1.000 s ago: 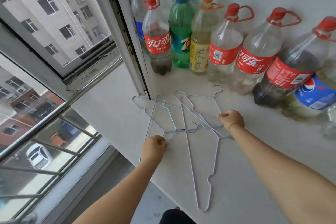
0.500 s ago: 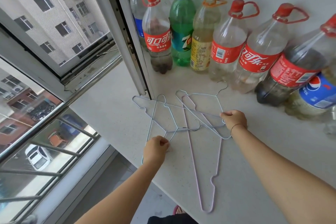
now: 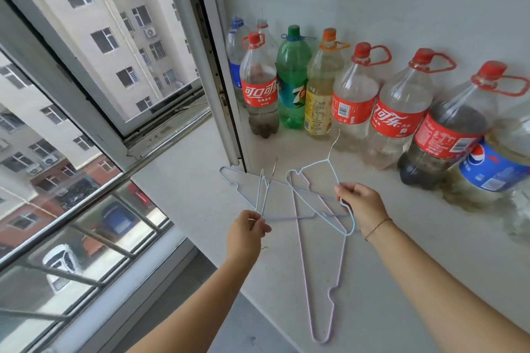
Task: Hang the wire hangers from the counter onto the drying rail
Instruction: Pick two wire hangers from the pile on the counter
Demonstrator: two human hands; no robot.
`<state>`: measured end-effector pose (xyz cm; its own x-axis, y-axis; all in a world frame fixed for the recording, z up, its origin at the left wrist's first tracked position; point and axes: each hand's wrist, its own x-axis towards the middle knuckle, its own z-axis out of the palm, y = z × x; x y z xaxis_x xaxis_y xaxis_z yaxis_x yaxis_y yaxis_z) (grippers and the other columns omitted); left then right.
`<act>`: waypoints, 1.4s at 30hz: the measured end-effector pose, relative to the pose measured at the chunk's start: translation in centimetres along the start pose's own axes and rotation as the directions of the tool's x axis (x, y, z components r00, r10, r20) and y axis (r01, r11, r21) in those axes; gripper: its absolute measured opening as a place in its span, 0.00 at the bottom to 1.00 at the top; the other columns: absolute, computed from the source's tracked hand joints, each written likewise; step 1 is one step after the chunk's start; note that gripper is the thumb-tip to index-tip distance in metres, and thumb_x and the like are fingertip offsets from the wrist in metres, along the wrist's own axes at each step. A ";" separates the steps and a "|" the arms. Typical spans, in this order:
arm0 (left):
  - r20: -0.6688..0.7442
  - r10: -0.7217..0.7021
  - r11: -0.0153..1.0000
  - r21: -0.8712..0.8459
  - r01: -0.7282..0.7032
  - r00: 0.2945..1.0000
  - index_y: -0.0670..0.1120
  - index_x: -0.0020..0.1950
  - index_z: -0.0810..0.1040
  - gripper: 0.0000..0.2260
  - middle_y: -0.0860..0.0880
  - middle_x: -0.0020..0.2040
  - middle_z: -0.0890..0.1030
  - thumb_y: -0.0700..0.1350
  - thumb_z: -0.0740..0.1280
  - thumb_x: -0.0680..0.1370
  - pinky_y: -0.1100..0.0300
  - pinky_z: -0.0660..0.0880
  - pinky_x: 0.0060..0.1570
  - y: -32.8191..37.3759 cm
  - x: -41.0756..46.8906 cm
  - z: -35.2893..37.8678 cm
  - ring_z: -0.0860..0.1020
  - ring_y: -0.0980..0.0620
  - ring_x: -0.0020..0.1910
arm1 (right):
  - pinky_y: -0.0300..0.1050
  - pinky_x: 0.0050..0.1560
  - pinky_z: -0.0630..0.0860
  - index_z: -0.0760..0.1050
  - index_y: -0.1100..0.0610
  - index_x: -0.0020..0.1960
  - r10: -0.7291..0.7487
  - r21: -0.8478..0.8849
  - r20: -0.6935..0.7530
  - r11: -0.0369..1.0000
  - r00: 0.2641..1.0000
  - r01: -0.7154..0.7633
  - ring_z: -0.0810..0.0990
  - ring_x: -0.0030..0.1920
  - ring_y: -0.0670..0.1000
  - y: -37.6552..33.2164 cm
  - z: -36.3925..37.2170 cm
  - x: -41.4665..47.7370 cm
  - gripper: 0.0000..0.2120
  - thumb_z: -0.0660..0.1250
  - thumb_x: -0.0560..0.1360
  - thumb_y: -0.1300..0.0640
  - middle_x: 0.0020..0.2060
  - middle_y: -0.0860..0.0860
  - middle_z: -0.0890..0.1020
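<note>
Pickup step. My left hand (image 3: 247, 233) pinches one wire hanger (image 3: 263, 195), my right hand (image 3: 360, 206) grips a pale blue hanger (image 3: 318, 189), both lifting centre frame; another hanger (image 3: 321, 289) lies on the bench (image 3: 401, 281). Next: untangle, carry to rail.

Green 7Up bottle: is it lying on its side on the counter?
No. The green 7Up bottle stands upright on the counter, cap up, between a red-label cola bottle and a yellow-label bottle.

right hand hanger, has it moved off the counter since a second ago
Yes. The light blue hanger in the right hand has tilted up; its hook now overlaps the bottles instead of lying flat on the counter.
</note>
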<state>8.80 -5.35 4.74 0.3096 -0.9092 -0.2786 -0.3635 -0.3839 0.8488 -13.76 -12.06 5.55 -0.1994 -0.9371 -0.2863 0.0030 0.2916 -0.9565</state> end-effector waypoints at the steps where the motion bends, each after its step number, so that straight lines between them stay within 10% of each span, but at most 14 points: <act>1: -0.014 -0.019 0.999 -0.045 0.018 1.000 0.44 0.47 0.73 0.03 0.50 0.37 0.83 0.42 0.61 0.79 0.61 0.72 0.35 0.4 -0.3 -0.2 0.78 0.52 0.36 | 0.33 0.30 0.70 0.77 0.64 0.45 0.000 0.023 0.022 1.000 1.000 -0.001 0.70 0.25 0.44 -0.5 -0.1 -0.4 0.03 0.67 0.73 0.63 0.30 0.54 0.76; 18: -0.245 -0.013 0.898 -0.430 -0.097 0.969 0.41 0.44 0.75 0.06 0.46 0.35 0.82 0.37 0.61 0.79 0.65 0.67 0.29 12.4 -16.3 -6.2 0.73 0.53 0.31 | 0.30 0.26 0.70 0.78 0.59 0.44 -0.185 0.071 0.420 0.983 0.889 0.171 0.72 0.27 0.43 -12.4 -5.4 -12.6 0.03 0.67 0.74 0.61 0.29 0.51 0.77; 32: -0.295 0.060 0.676 -0.691 -0.256 0.954 0.40 0.33 0.84 0.15 0.48 0.32 0.79 0.43 0.64 0.77 0.65 0.68 0.31 23.6 -31.6 -21.6 0.71 0.56 0.30 | 0.34 0.22 0.70 0.81 0.63 0.44 -0.383 0.356 0.741 0.920 0.551 0.161 0.73 0.24 0.46 -30.0 -0.4 -26.8 0.27 0.80 0.50 0.49 0.26 0.52 0.77; 42: -0.466 0.238 0.531 -0.672 -0.516 0.852 0.40 0.41 0.78 0.07 0.48 0.32 0.80 0.41 0.65 0.76 0.70 0.68 0.23 29.2 -39.0 -30.2 0.69 0.58 0.30 | 0.33 0.26 0.71 0.79 0.62 0.49 -0.580 0.476 0.767 0.802 0.276 0.362 0.72 0.27 0.44 -39.5 3.7 -35.5 0.20 0.71 0.60 0.53 0.30 0.51 0.77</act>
<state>12.65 23.80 53.99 0.5869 -0.7908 0.1736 0.2381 0.3735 0.8966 -3.16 8.96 53.30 0.6943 -0.5750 0.4328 0.3964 -0.1963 -0.8968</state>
